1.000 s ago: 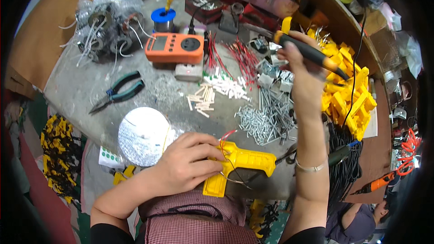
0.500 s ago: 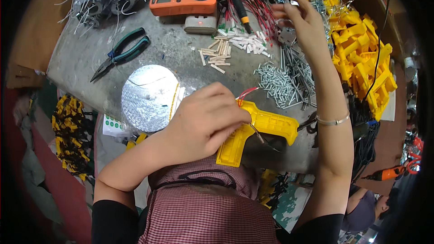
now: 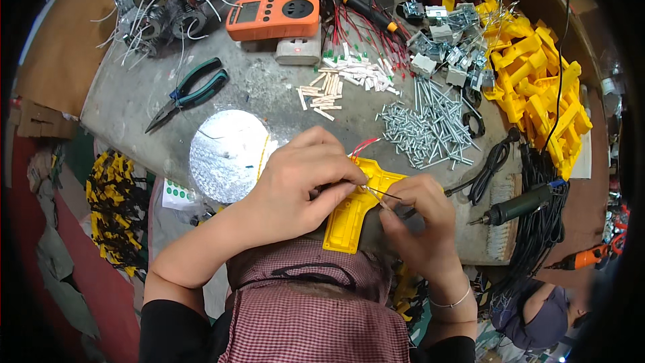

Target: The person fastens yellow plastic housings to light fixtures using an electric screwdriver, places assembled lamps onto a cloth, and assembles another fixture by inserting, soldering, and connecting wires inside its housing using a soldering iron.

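Observation:
A yellow pistol-shaped plastic housing half (image 3: pixel 348 222) lies open side up at the table's near edge, its ribbed inside showing. My left hand (image 3: pixel 302 178) is over its left side, thumb and forefinger pinched on thin wires (image 3: pixel 369 189). My right hand (image 3: pixel 424 225) meets it from the right, its fingertips closed on a wire end above the housing; a dark lead sticks out between the two hands. Thin red wires (image 3: pixel 365 144) come out at the housing's far end. My fingers partly hide the housing's middle and right arm.
Screws (image 3: pixel 426 131), metal switch parts (image 3: pixel 450 40) and piled yellow housings (image 3: pixel 537 87) lie to the right, with a dark screwdriver (image 3: pixel 517 207) nearer. Pliers (image 3: pixel 188 94), a round silvery pad (image 3: pixel 225 154) and an orange meter (image 3: pixel 274 19) stand leftward. Small white sleeves (image 3: pixel 366 72) lie centrally.
My right hand has come back from the metal parts at the far right to the housing and now pinches a wire there. My left hand stays at the wires.

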### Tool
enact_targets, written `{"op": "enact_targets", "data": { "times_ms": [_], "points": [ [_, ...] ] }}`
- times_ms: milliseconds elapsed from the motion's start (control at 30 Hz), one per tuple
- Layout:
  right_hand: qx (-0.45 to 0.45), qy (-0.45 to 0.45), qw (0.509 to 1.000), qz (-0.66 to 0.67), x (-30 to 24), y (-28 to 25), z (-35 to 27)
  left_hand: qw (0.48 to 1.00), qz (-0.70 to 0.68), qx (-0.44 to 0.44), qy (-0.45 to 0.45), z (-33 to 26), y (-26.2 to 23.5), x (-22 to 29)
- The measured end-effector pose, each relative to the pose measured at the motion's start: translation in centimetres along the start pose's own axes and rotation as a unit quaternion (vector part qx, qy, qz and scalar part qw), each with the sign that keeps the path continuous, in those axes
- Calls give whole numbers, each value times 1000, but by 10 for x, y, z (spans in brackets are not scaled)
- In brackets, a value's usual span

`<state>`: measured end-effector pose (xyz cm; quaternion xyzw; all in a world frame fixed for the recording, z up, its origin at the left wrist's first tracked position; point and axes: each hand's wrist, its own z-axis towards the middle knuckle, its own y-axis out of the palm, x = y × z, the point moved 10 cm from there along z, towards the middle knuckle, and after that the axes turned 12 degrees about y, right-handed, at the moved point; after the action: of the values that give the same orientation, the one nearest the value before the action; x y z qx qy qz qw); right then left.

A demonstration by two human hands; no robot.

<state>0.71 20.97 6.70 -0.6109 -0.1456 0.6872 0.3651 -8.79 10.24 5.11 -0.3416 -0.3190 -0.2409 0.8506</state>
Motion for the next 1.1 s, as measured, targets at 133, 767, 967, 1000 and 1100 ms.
{"op": "enact_targets", "data": {
  "times_ms": [133,767,967,1000,1100],
  "points": [
    [-90,288,947,108,42,11,-2,999,20,-8,39,2,-1,6],
    [29,21,986,-165,54,-29,197,993,56,-18,98,-3,8,18],
    [83,-94,908,-399,72,21,255,996,33,-12,77,-5,10,9],
    [90,-108,920,-366,63,15,251,997,39,-8,66,-8,9,6],
    [92,-76,952,-281,29,-26,226,996,46,-6,72,-6,7,8]
  ]
}}
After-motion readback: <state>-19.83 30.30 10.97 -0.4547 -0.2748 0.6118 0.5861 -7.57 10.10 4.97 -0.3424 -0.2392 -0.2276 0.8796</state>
